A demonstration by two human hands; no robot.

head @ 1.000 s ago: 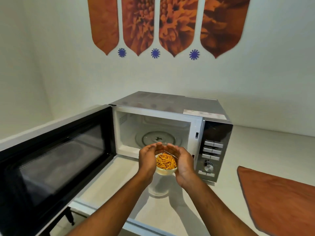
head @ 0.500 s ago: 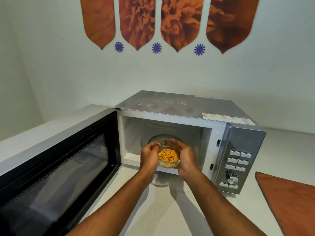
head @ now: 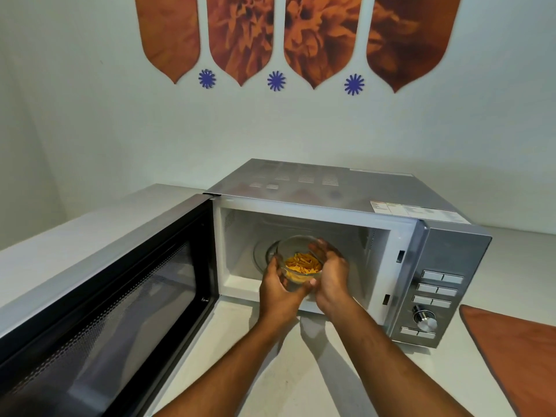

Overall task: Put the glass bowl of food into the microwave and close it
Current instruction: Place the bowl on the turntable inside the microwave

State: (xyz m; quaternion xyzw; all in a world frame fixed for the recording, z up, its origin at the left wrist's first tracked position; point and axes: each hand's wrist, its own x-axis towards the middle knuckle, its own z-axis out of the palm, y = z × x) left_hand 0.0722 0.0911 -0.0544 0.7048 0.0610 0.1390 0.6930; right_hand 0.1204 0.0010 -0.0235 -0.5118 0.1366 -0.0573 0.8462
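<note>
A small glass bowl (head: 296,251) holding orange-yellow food sits between both my hands at the mouth of the silver microwave (head: 331,188). My left hand (head: 278,293) cups its left and underside. My right hand (head: 332,278) wraps its right side, with fingers over the rim. The bowl is past the front sill, above the glass turntable (head: 263,255); I cannot tell whether it touches it. The microwave door (head: 114,293) is swung wide open to the left.
The control panel (head: 436,293) with buttons and a knob is right of the cavity. An orange-brown mat (head: 517,356) lies on the white counter (head: 316,371) at the right. A white wall with orange panels stands behind.
Both hands have carried the bowl forward from in front of the microwave into its open cavity. My view has moved closer to the microwave.
</note>
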